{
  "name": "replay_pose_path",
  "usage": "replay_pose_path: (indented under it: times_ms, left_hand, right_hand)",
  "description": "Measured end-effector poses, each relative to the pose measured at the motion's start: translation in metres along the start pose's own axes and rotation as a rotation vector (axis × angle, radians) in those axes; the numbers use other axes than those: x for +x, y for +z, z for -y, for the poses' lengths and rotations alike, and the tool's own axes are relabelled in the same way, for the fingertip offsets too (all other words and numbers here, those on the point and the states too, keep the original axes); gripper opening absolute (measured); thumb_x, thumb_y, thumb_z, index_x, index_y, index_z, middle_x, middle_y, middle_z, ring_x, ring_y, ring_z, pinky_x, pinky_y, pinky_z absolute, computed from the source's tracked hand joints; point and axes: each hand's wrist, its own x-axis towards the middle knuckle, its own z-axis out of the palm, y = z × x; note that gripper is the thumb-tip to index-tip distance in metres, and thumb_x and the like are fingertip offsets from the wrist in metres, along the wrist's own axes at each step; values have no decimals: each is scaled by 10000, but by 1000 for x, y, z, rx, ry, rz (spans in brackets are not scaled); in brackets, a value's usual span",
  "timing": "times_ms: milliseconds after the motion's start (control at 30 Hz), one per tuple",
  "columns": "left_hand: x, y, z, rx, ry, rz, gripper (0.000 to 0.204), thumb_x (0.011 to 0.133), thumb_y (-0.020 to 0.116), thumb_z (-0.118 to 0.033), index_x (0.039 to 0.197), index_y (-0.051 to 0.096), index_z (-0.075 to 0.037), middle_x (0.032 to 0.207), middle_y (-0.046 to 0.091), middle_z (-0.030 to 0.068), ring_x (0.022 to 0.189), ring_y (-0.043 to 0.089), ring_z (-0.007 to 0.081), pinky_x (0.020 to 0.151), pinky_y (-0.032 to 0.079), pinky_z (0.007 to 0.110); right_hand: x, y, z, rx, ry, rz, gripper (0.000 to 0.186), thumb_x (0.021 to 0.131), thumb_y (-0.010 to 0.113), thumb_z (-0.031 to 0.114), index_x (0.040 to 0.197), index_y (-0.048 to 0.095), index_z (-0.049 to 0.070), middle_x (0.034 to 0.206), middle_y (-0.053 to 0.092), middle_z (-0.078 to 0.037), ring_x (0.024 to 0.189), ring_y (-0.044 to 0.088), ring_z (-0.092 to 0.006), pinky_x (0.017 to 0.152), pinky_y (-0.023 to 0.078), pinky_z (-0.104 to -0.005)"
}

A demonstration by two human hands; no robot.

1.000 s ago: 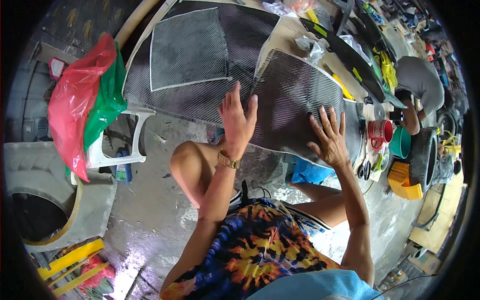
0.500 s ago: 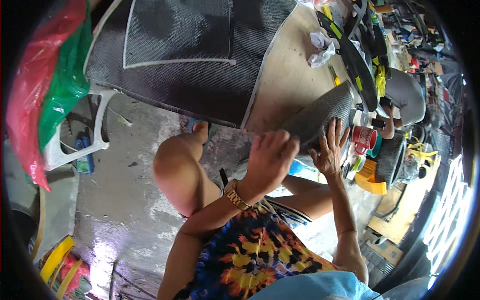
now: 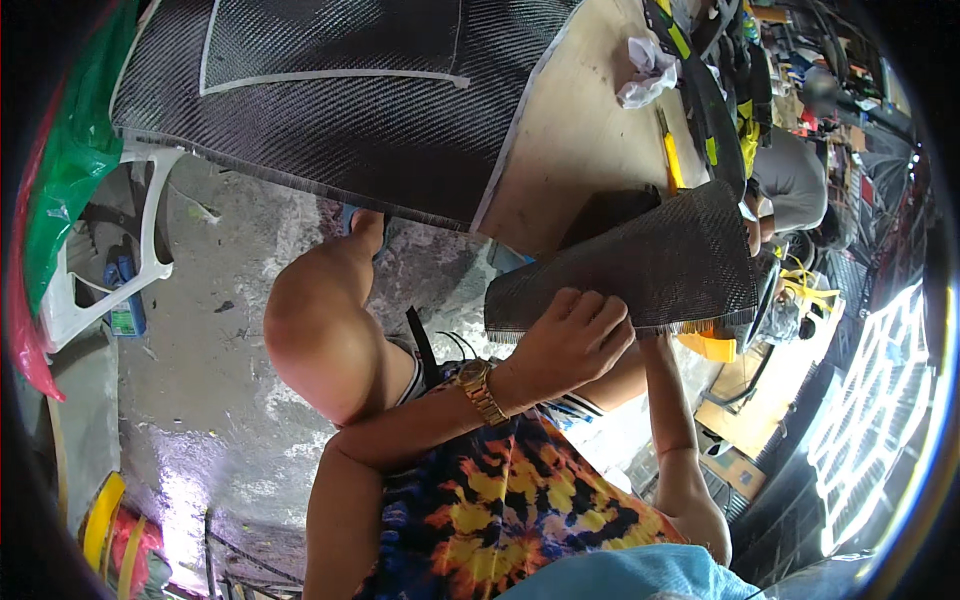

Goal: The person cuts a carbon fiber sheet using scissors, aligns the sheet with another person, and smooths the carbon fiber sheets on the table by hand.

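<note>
A piece of dark woven carbon-fibre cloth (image 3: 640,262) rises in a curve at the table's near right corner, its near edge fringed with loose threads. My left hand (image 3: 578,338), a gold watch on its wrist, is closed at that fringed edge, fingers curled and pinching against the cloth. The right forearm (image 3: 672,395) goes up beneath the same piece, which hides my right hand and its fingers. A larger sheet of the same dark weave (image 3: 400,140) lies on the table to the left, with pale strips along its border.
On the wooden table (image 3: 575,120) are a yellow-handled tool (image 3: 671,155), crumpled white paper (image 3: 648,72) and long black parts with yellow tape (image 3: 700,110). A white plastic stool (image 3: 150,225) stands at left under red and green plastic. Another person (image 3: 790,180) sits beyond at right.
The cloth piece has been raised and spread toward me, covering my right hand and the red mug. My left hand has moved down and right onto its edge. The view has shifted slightly.
</note>
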Motion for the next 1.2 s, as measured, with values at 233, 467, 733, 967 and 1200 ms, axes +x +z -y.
replay_pose_path:
  times_ms: [233,467,733,967,1200]
  left_hand:
    - [2,-25,28,-145,-128,-149,230,705,667,-81,918,602,-28,881,556,96,805,569,237,681,454,364]
    - [29,-35,72,-143,-463,-325,151,828,654,-64,821,522,9,792,532,109,698,525,258,646,428,354]
    - [29,-30,39,267,-26,-273,382,868,613,-98,1221,522,15,1244,504,180,1169,466,341,973,376,439]
    - [34,51,23,427,311,457,532,910,514,-216,1377,378,-2,1469,321,122,1362,288,298,1103,234,458]
    - [40,60,39,575,357,566,677,900,496,-367,1434,264,-22,1515,222,114,1407,186,269,1133,135,459]
  right_hand:
    - [5,-7,9,-172,-44,-247,624,840,520,479,1346,444,121,1454,295,-208,1374,185,-429,1069,40,-642]
    - [30,-36,22,-74,19,-285,699,855,451,562,1421,348,163,1510,239,-107,1401,148,-368,1090,9,-598]
    - [-30,-35,-8,97,147,-539,727,866,484,495,1432,294,79,1512,218,-139,1404,147,-354,1126,47,-522]
    - [-51,5,23,243,82,-404,724,869,516,461,1440,277,85,1512,232,-102,1408,173,-298,1134,82,-505]
    - [-25,0,13,244,31,-475,702,892,447,515,1432,297,92,1503,254,-86,1405,183,-284,1135,77,-512]
